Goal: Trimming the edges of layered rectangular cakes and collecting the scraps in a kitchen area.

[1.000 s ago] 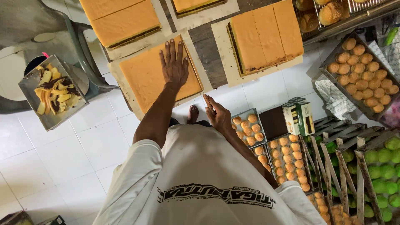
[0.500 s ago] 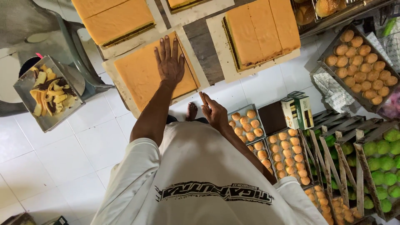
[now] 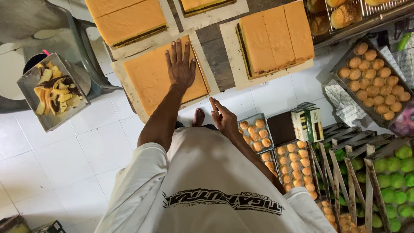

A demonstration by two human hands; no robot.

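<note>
Far left of the frame: a metal tray of cake trimmings (image 3: 54, 92), yellow and brown strips in a loose heap, sitting on a grey metal stand (image 3: 64, 30) over the white tiled floor (image 3: 56, 159).

Upper left: a slab of orange sponge cake (image 3: 129, 19) on a pale board, at the top edge of the dark wooden worktop (image 3: 220, 56).

Centre left: a second orange cake slab (image 3: 151, 80) on its own pale board (image 3: 118, 71), lying at the near edge of the worktop. My left hand (image 3: 180, 67) lies flat on the right part of this slab, fingers spread and straight, palm down, gripping nothing.

Top centre: a further cake on a board (image 3: 202, 5), mostly cut off by the frame.

Centre: my right hand (image 3: 223, 117) held just below the worktop edge, loose and half open, fingers pointing up; a thin pale line runs up from it beside the board, and I cannot tell whether the hand holds it. My bare foot (image 3: 198, 117) shows on the tiles just left of it.

Upper right of centre: a cake slab cut into three long strips (image 3: 276, 36) on a board.

Right: trays of small round golden buns (image 3: 258, 133) on the floor, a larger tray of buns (image 3: 377, 84) further right, and a green and white carton (image 3: 312, 123) between them.

Far lower right: wooden crates of green round fruit (image 3: 390, 172).
</note>
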